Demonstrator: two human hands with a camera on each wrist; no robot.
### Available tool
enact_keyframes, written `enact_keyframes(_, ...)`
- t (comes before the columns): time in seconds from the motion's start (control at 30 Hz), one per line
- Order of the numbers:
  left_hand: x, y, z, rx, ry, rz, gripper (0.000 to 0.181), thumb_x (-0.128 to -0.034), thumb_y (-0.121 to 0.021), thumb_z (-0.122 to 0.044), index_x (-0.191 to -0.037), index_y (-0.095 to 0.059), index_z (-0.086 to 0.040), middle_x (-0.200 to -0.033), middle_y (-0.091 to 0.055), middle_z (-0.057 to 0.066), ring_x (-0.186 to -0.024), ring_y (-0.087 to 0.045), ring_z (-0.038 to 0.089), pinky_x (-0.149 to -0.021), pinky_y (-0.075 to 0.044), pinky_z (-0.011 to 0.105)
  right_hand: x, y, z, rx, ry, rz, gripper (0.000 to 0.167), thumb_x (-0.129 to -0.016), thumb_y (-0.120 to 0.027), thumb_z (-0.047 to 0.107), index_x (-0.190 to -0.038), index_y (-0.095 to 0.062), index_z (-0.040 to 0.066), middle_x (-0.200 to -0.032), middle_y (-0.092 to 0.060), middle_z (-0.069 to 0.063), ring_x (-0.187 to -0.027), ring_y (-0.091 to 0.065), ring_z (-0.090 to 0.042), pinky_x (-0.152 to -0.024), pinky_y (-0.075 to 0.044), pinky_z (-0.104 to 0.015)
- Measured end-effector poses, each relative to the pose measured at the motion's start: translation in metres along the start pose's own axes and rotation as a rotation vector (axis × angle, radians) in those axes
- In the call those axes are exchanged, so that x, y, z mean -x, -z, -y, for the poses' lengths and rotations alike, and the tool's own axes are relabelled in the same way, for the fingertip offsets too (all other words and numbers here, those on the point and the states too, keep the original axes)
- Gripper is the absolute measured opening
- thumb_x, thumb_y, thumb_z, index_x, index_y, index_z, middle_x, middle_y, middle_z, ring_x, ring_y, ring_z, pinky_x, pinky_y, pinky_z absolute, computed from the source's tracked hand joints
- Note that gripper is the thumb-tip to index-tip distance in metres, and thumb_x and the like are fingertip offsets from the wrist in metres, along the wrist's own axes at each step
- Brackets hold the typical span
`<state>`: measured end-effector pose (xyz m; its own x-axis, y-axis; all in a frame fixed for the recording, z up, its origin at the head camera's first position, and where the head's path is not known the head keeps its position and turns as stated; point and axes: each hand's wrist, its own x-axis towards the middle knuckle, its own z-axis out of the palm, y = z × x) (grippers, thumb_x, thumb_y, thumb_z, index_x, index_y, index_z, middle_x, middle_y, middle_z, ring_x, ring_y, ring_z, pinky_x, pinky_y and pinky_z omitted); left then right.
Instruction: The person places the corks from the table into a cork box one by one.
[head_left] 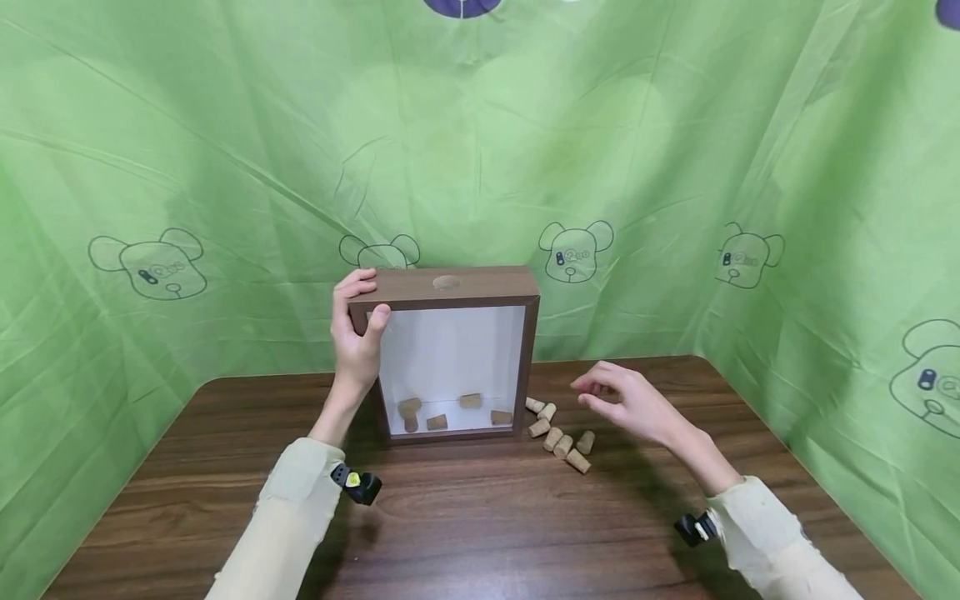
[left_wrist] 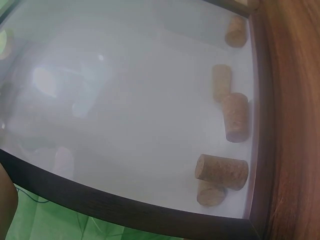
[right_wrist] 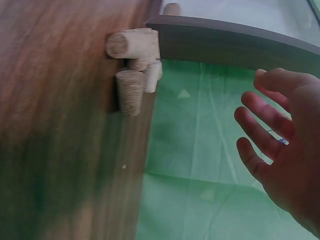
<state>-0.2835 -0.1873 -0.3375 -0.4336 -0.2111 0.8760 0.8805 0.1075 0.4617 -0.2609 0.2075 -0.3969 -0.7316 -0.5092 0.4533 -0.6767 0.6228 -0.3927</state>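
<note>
Box (head_left: 491, 282) stands upright on the counter (head_left: 465, 517), roughly mid-scene, its clear front panel (head_left: 450, 354) facing the wearer. Brown frame, white back, pale oval (head_left: 446, 282) in the top edge; hole or cover, can't tell. Left hand (head_left: 357, 350) has the box at its upper left corner: grip clamped, fingers bent over the top, thumb on the front of the frame. Five inner corks (left_wrist: 236, 117) sit along the bottom behind the panel. Two overlap toward the left end, two more overlap in the left wrist view around the middle, one sits by the right end. Loose corks (head_left: 563, 447) lie on the counter in a loose cluster just off the box's lower right corner, about seven from the head view, some touching, tipped various ways. Right hand (head_left: 626, 404) hangs above the counter just right of that cluster, clear of both corks and box. Its grip is spread: fingers loosely bent, thumb apart from them. Right wrist view is blurred on the counter side and crowds the corks together, so no count from there. Both sleeves (head_left: 281, 517) cream, black wrist camera (head_left: 362, 487) on each arm. Green curtain (head_left: 450, 167) behind, printed with animal-head outlines (head_left: 576, 252).
</note>
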Motion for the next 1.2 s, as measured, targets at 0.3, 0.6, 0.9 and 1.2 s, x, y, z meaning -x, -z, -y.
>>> enact_keyframes(0.3,-0.001,-0.002,0.000,0.011,0.000,0.007,0.045,-0.0848,-0.062,-0.014,-0.113,-0.048,0.019,-0.131,-0.049,0.034,-0.132,-0.045,0.033,-0.114,-0.033,0.034,0.014,-0.008,-0.009,-0.014,-0.034,0.088,0.021,-0.088,-0.073,0.018,-0.109,-0.071,0.021,-0.097,-0.068,0.005,-0.086,-0.060,-0.001,-0.077,-0.055,-0.034)
enact_keyframes(0.6,-0.001,-0.002,0.000,0.001,0.002,0.008,0.046,-0.0851,-0.062,-0.016,-0.113,-0.049,0.018,-0.131,-0.049,0.034,-0.132,-0.045,0.035,-0.113,-0.034,0.033,0.023,-0.015,-0.020,-0.013,-0.015,0.165,0.022,-0.089,-0.072,0.017,-0.111,-0.071,0.018,-0.093,-0.063,0.012,-0.085,-0.060,-0.005,-0.075,-0.054,-0.034)
enact_keyframes(0.9,-0.001,-0.002,-0.002,-0.007,0.004,0.009,0.046,-0.0855,-0.062,-0.017,-0.113,-0.049,0.017,-0.131,-0.050,0.033,-0.132,-0.045,0.035,-0.111,-0.034,0.032,0.027,-0.021,-0.032,-0.023,0.006,0.310,0.027,-0.090,-0.070,0.018,-0.116,-0.069,0.011,-0.106,-0.066,-0.002,-0.085,-0.061,-0.014,-0.074,-0.053,-0.032)
enact_keyframes(1.2,0.000,0.000,-0.002,-0.016,0.006,0.006,0.046,-0.0856,-0.062,-0.017,-0.113,-0.049,0.017,-0.131,-0.050,0.033,-0.132,-0.045,0.034,-0.112,-0.033,0.033,0.029,-0.031,-0.042,-0.063,-0.032,0.415,0.028,-0.086,-0.073,0.014,-0.113,-0.070,0.013,-0.105,-0.063,0.002,-0.089,-0.062,-0.013,-0.079,-0.054,-0.030)
